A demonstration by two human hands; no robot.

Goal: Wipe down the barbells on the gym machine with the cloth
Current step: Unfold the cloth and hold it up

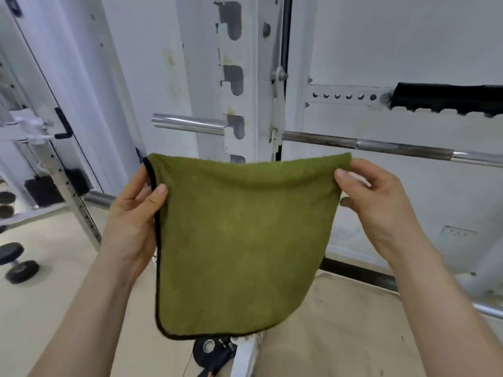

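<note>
Cloth (pixel 239 246): olive-green, napped pile, black stitched edging on the left and bottom edges, lower right corner rounded. It hangs flat in front of the white slotted upright (pixel 239 77), held by its two top corners. Left hand (pixel 133 213): grip pinched on the left corner, thumb on the face. Right hand (pixel 381 197): grip pinched on the right corner. Barbell (pixel 381 146): round steel, dull and knurled near the upright, polished toward the right, lying just behind the cloth's top edge. Dumbbell (pixel 16 262): black, on the floor at left.
</note>
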